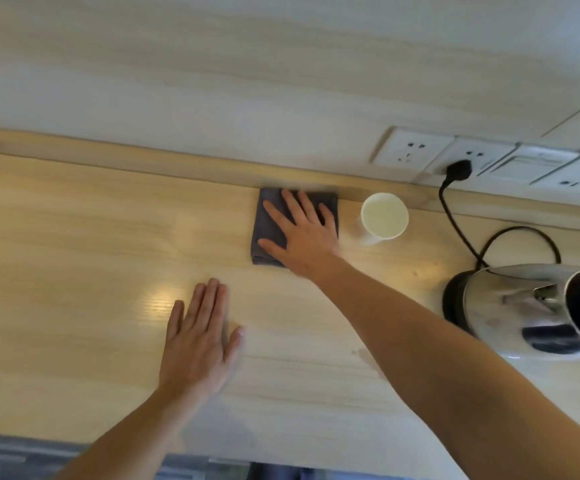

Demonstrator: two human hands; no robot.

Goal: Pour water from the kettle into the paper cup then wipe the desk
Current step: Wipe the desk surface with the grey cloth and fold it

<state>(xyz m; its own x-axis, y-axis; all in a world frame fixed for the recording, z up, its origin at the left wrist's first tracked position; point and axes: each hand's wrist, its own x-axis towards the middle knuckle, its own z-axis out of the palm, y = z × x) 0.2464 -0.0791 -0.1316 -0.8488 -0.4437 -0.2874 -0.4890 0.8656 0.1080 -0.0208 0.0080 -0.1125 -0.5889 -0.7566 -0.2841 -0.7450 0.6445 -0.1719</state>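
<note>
While the right hand [302, 233] presses it, the cloth [267, 230] lies flat.

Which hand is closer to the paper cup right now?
Right. The right hand lies flat on the grey cloth just left of the paper cup; the left hand rests on the desk, farther away.

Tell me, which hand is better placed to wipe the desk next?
Right. The right hand already lies flat on the grey cloth near the cup; the left hand rests bare on the desk, away from the cloth.
</note>
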